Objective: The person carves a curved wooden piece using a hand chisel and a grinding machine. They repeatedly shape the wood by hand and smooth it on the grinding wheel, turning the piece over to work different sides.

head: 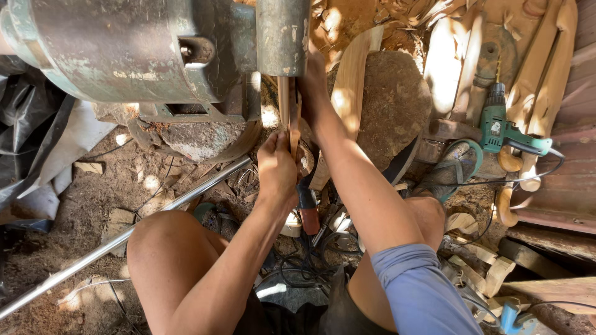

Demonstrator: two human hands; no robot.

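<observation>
**Wood strip held up to the sanding drum, both hands on it**

Wood strip (289, 118), narrow and pale-brown, sits at frame centre, upper end tucked under the grey metal drum (283, 37) of the old green-grey motor (124, 49). Left hand (276, 170) is closed round the strip's lower end, fingers wrapped, thumb side up. Right hand (315, 87) is higher, just beside the drum, and seems to press on or grip the strip's upper part; fingers mostly hidden behind drum and strip, so can't tell exactly how they close.

Doing the step well, as I judge it: keep both grips firm w/ the strip steady against the drum, pressure light and even, and slide it lengthwise rather than dwelling in one spot. Right hand fingers are v. close to the drum, so keep them clear of it. Elbows braced near the knees should help steady things.

Orientation: long axis runs near-vertical in frame, i.e. away from the person's body toward the machine. Far end points up at the drum, near end points back toward the lap, tilted slightly left at the bottom.

Around: steel rod (124, 239) lies diagonally on the sawdust floor; green power drill (506, 127) rests at right among carved wood blanks (546, 68); a big rock (391, 105) sits behind the right forearm.
</observation>
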